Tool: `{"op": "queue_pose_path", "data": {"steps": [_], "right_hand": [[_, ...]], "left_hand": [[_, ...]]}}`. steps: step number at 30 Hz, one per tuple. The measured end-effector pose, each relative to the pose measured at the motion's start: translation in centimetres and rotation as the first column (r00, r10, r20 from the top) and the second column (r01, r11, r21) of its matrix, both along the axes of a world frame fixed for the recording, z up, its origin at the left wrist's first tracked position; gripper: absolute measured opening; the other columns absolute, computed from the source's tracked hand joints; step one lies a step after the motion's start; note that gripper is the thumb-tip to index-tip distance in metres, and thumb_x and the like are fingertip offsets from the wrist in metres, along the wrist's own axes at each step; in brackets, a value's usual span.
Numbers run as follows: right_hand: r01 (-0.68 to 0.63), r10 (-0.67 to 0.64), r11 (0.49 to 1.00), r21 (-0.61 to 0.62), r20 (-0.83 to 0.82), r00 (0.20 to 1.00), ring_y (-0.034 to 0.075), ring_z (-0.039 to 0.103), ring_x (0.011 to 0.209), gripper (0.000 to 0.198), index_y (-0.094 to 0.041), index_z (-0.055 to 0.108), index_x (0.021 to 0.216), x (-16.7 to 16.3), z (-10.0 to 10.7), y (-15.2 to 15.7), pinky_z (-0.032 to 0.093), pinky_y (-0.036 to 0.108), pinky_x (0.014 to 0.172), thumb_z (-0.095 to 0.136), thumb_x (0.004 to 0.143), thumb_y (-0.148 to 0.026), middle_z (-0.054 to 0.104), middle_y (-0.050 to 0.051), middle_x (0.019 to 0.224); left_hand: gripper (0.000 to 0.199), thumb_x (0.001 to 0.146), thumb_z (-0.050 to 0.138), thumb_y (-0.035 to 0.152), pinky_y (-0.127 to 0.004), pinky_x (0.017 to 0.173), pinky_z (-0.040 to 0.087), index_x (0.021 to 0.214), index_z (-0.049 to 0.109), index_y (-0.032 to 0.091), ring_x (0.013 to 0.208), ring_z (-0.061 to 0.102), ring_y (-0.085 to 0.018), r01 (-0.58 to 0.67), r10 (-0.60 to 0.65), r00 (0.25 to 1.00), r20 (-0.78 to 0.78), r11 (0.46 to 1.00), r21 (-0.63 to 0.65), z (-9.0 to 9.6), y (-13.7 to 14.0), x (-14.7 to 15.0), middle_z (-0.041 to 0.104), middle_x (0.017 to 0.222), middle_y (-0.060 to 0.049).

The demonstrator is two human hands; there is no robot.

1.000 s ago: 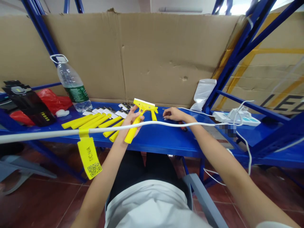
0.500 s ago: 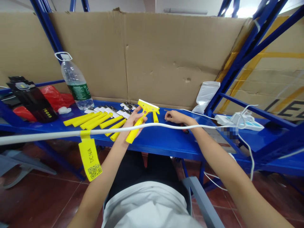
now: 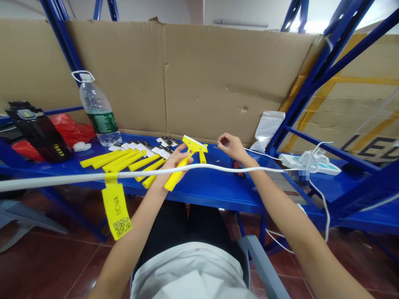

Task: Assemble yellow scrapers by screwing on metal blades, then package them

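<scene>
My left hand (image 3: 178,160) is wrapped around a yellow scraper (image 3: 175,176), its wide head tilted up with a pale strip along the top edge. Behind that head, part of another yellow scraper (image 3: 203,158) lies on the blue table (image 3: 202,187). To the right, my right hand (image 3: 232,146) hovers over the tabletop with thumb and fingertips pinched together; anything between them is too small to make out. Tiny metal pieces, probably screws (image 3: 217,161), lie below it. A red and black screwdriver (image 3: 238,169) rests under my right wrist, partly hidden.
Several yellow handles (image 3: 121,162) with black-and-white cards (image 3: 140,146) lie at left. Behind them stand a water bottle (image 3: 101,112) and a black flask (image 3: 40,135). A white cable (image 3: 205,166) with a yellow tag (image 3: 116,211) crosses the view. A power strip (image 3: 321,164) sits right.
My right hand has lifted off the tabletop, and the tiny metal pieces beneath it now show. My left hand keeps the scraper in nearly the same place. The view has shifted slightly.
</scene>
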State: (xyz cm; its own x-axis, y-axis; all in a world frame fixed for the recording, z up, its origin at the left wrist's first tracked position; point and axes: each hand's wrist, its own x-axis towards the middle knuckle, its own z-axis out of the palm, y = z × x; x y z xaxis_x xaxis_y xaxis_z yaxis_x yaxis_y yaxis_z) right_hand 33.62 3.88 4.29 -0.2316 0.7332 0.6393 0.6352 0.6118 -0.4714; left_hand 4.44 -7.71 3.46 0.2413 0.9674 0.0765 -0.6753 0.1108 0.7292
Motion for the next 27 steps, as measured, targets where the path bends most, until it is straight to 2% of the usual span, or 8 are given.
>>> {"op": "queue_pose_path", "data": {"steps": [5, 10, 15, 21, 24, 27], "right_hand": [[0.032, 0.002, 0.976, 0.217, -0.153, 0.988, 0.021, 0.069, 0.081, 0.008, -0.025, 0.063, 0.094, -0.5, 0.8, -0.6, 0.059, 0.038, 0.084, 0.065, 0.095, -0.033, 0.074, 0.004, 0.090], [-0.007, 0.063, 0.953, 0.304, -0.176, 0.982, 0.020, 0.066, 0.076, 0.008, -0.025, 0.062, 0.094, -1.5, 1.1, -1.6, 0.058, 0.038, 0.078, 0.065, 0.094, -0.033, 0.071, 0.003, 0.086], [-0.079, 0.126, 0.948, 0.308, -0.133, 0.983, 0.020, 0.066, 0.078, 0.006, -0.026, 0.064, 0.094, -3.3, 1.2, -3.1, 0.059, 0.037, 0.079, 0.066, 0.096, -0.032, 0.071, 0.002, 0.088], [-0.229, 0.245, 0.951, 0.206, -0.056, 0.968, 0.022, 0.069, 0.087, 0.011, -0.026, 0.067, 0.097, -5.3, 0.8, -4.7, 0.063, 0.041, 0.087, 0.065, 0.101, -0.036, 0.073, 0.006, 0.096], [-0.287, 0.304, 0.935, 0.207, -0.057, 0.951, 0.022, 0.070, 0.087, 0.015, -0.026, 0.069, 0.099, -5.9, 0.4, -4.8, 0.063, 0.041, 0.087, 0.065, 0.105, -0.039, 0.075, 0.006, 0.098], [-0.327, 0.351, 0.917, 0.231, -0.075, 0.933, 0.022, 0.070, 0.086, 0.018, -0.026, 0.069, 0.101, -6.5, -0.2, -4.5, 0.063, 0.041, 0.085, 0.066, 0.107, -0.042, 0.075, 0.006, 0.099]], "left_hand": [[0.071, 0.086, 0.082, 0.009, -0.015, 0.047, 0.051, 0.152, 0.060, 0.024, 0.074, 0.076, -0.013, -0.001, 0.001, 1.000, -0.011, 1.000, 0.021, 0.0, 0.0, 0.0, 0.076, 0.118, -0.008], [0.067, 0.084, 0.083, 0.010, -0.016, 0.049, 0.053, 0.147, 0.062, 0.022, 0.073, 0.077, -0.014, -0.032, 0.033, 0.998, -0.061, 0.999, 0.022, -0.2, 0.5, -0.1, 0.078, 0.107, -0.006], [0.068, 0.081, 0.090, 0.016, -0.020, 0.052, 0.057, 0.144, 0.065, 0.020, 0.078, 0.081, -0.019, -0.101, 0.120, 0.979, -0.167, 0.988, 0.117, -1.3, 1.4, 0.2, 0.082, 0.103, -0.007], [0.073, 0.075, 0.096, 0.022, -0.021, 0.048, 0.055, 0.141, 0.067, 0.017, 0.087, 0.086, -0.028, -0.146, 0.181, 0.958, -0.224, 0.976, 0.163, -1.8, 1.6, 0.7, 0.084, 0.098, -0.010], [0.072, 0.076, 0.098, 0.026, -0.022, 0.050, 0.056, 0.140, 0.067, 0.017, 0.090, 0.087, -0.029, -0.128, 0.177, 0.950, -0.258, 0.972, 0.197, -1.7, 1.3, 0.7, 0.084, 0.104, -0.010], [0.069, 0.078, 0.098, 0.025, -0.023, 0.053, 0.059, 0.139, 0.067, 0.016, 0.086, 0.086, -0.026, -0.124, 0.186, 0.939, -0.288, 0.968, 0.219, -1.5, 0.9, 0.7, 0.085, 0.107, -0.010]]}}
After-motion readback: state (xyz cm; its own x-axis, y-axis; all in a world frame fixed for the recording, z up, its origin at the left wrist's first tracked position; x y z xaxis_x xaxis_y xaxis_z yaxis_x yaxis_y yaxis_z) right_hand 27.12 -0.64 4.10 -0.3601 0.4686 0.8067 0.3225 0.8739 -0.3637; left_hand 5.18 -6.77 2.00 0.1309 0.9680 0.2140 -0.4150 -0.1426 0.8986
